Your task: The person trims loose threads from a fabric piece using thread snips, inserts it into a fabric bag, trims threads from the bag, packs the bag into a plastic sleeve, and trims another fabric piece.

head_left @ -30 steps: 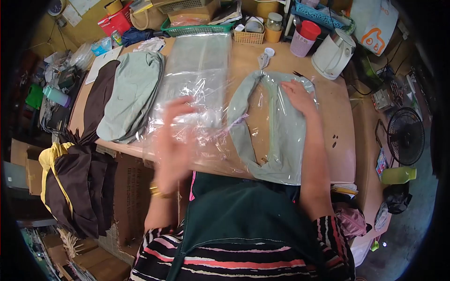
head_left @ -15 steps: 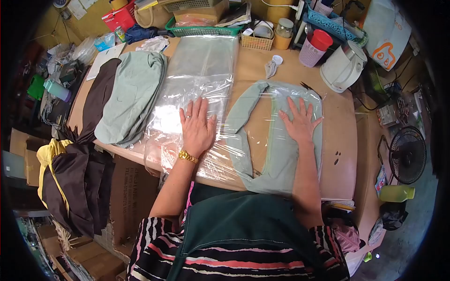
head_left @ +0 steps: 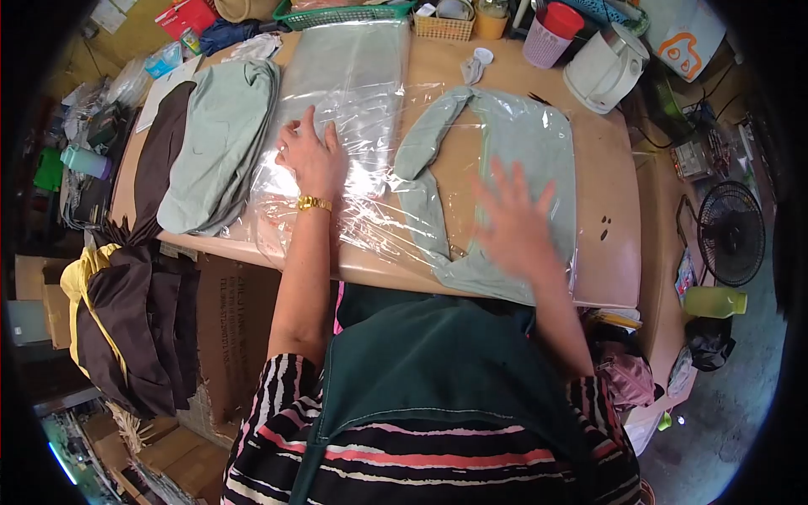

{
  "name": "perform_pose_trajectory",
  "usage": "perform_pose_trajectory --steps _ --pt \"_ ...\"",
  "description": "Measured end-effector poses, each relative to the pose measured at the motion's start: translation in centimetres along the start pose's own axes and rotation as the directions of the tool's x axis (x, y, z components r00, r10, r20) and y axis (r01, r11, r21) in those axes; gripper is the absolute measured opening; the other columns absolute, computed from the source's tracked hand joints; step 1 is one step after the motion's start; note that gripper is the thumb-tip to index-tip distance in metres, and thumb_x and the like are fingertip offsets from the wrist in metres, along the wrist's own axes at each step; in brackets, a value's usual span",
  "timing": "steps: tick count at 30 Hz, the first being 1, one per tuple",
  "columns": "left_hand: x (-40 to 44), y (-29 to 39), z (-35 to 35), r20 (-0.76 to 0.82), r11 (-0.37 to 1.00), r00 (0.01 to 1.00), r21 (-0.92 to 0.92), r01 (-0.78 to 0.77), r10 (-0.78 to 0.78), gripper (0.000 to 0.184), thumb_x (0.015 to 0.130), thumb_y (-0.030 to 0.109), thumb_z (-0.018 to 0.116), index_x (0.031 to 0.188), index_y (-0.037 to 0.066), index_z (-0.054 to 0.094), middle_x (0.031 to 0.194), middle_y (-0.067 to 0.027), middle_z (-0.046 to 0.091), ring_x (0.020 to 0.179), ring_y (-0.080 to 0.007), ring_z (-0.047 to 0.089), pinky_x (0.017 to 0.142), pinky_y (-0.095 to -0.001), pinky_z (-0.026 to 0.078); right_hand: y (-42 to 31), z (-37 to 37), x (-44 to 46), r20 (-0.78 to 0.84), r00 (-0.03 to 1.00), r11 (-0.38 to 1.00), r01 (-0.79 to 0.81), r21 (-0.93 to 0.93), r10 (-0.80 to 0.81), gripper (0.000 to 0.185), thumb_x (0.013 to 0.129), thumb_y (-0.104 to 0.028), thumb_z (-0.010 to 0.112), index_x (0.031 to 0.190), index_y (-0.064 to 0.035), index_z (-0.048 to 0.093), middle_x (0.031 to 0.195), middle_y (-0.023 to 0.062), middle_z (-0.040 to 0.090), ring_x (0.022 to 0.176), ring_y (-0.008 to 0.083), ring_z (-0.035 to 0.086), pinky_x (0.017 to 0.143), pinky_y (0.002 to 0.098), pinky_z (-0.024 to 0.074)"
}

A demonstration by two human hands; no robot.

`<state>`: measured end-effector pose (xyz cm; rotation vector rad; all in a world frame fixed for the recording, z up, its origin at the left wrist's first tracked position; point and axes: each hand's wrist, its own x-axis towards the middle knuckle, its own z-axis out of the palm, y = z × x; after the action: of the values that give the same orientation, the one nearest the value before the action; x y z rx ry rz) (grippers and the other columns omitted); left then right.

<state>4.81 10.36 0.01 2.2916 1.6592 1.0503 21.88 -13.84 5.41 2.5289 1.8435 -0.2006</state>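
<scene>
A folded pale green garment (head_left: 530, 135) with a long looped band lies flat on the table inside a clear plastic bag (head_left: 459, 223). My right hand (head_left: 515, 223), smeared by motion, is over the garment's lower part with its fingers spread. Over a stack of clear plastic bags (head_left: 349, 71) is my left hand (head_left: 313, 164), its index finger stretched out and the other fingers partly bent. I cannot tell whether it touches the plastic. To its left lies a pile of pale green cloth (head_left: 220, 143) beside dark brown cloth (head_left: 164, 160).
A white kettle (head_left: 606, 67) and a pink cup holder (head_left: 549, 38) stand at the back right of the table (head_left: 602, 261). Baskets (head_left: 442, 23) line the back edge. Dark cloth with a yellow band (head_left: 139, 328) hangs at left. A black fan (head_left: 730, 231) stands at right.
My left hand has shifted left and upward over the bags, its fingers going from flat to partly bent. My right hand has slid down the garment towards me. The view has tilted down.
</scene>
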Motion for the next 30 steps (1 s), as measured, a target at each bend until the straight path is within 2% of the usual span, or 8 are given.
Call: perform_pose_trajectory --steps 6,9,11,13,16,20,22,30 --pt "1.9 -2.1 0.8 0.191 0.962 0.979 0.244 -0.119 0.073 0.047 0.088 0.031 0.055 0.127 0.003 0.054 0.130 -0.0242 0.048 0.121 -0.0366 0.045 0.101 -0.0525 0.032 -1.5 5.2 -3.3 -0.037 0.995 0.977 0.096 0.189 -0.091 0.062 0.084 -0.045 0.061 0.138 -0.0190 0.045 0.152 0.0141 0.025 0.141 0.0368 0.016 0.107 0.0679 0.0077" --pt "2.3 2.3 -9.5 0.343 0.930 0.873 -0.243 -0.275 0.347 0.029 0.090 0.015 0.054 0.112 0.000 0.062 0.118 -0.0233 0.059 0.107 -0.0343 0.059 0.094 -0.0393 0.045 2.7 2.4 -3.0 0.027 0.980 0.852 0.156 0.499 -0.196 0.057 0.080 -0.035 0.070 0.130 -0.0134 0.053 0.140 0.0150 0.043 0.132 0.0385 0.035 0.109 0.0552 0.0230" --pt "4.3 0.3 -13.7 0.275 0.955 0.931 -0.240 -0.173 0.238 0.030 0.088 0.017 0.056 0.113 0.001 0.062 0.115 -0.0225 0.061 0.104 -0.0356 0.060 0.091 -0.0403 0.046 5.2 1.7 -3.2 -0.360 0.885 0.763 0.007 0.646 0.297 0.053 0.079 -0.028 0.072 0.123 -0.0042 0.054 0.131 0.0182 0.051 0.124 0.0366 0.045 0.104 0.0438 0.0344" --pt "5.8 -4.4 -15.1 0.226 0.965 0.966 -0.255 -0.066 0.126 0.031 0.087 0.018 0.058 0.113 0.002 0.062 0.112 -0.0217 0.063 0.100 -0.0368 0.061 0.088 -0.0413 0.048 8.8 1.7 -3.1 -0.542 0.707 0.882 -0.271 0.386 0.455 0.047 0.080 -0.026 0.071 0.113 0.0042 0.056 0.122 0.0231 0.054 0.117 0.0362 0.050 0.098 0.0408 0.0402" --pt "7.5 -11.3 -11.0 0.176 0.959 0.979 0.246 -0.144 0.101 0.044 0.082 0.030 0.066 0.114 0.001 0.061 0.106 -0.0216 0.065 0.097 -0.0367 0.063 0.084 -0.0421 0.049 10.7 1.5 -2.3 -0.046 0.770 0.742 -0.595 0.309 0.636 0.048 0.079 -0.019 0.071 0.115 0.0069 0.053 0.118 0.0280 0.054 0.111 0.0386 0.054 0.096 0.0427 0.0414" --pt "7.7 -11.4 -9.3 0.507 0.943 0.850 0.331 -0.040 -0.142 0.069 0.069 0.046 0.074 0.116 -0.003 0.058 0.103 -0.0236 0.065 0.096 -0.0383 0.063 0.084 -0.0421 0.049 14.2 4.3 -1.8 -0.044 0.867 0.773 -0.419 0.476 0.497 0.053 0.079 -0.018 0.071 0.123 0.0034 0.051 0.123 0.0168 0.056 0.110 0.0280 0.056 0.093 0.0399 0.0434" --pt "8.9 -14.0 -8.7 0.489 0.967 0.872 0.210 -0.146 0.026 0.065 0.069 0.041 0.073 0.115 -0.003 0.058 0.102 -0.0240 0.065 0.097 -0.0385 0.062 0.084 -0.0427 0.049 14.2 2.1 -2.1 0.239 0.896 0.106 -0.297 0.949 0.373 0.061 0.075 -0.010 0.069 0.130 0.0034 0.047 0.122 0.0173 0.056 0.110 0.0272 0.056 0.096 0.0359 0.0422" --pt "11.5 -19.0 -5.4 0.620 0.894 0.780 0.304 -0.330 0.077 0.045 0.077 0.018 0.059 0.117 -0.003 0.057 0.104 -0.0270 0.063 0.101 -0.0392 0.060 0.088 -0.0433 0.047 13.5 -5.9 -3.0 -0.121 0.956 0.329 0.028 0.944 0.267 0.090 0.073 -0.015 0.070 0.149 -0.0045 0.023 0.142 0.0104 0.040 0.127 0.0216 0.041 0.106 0.0312 0.0315"
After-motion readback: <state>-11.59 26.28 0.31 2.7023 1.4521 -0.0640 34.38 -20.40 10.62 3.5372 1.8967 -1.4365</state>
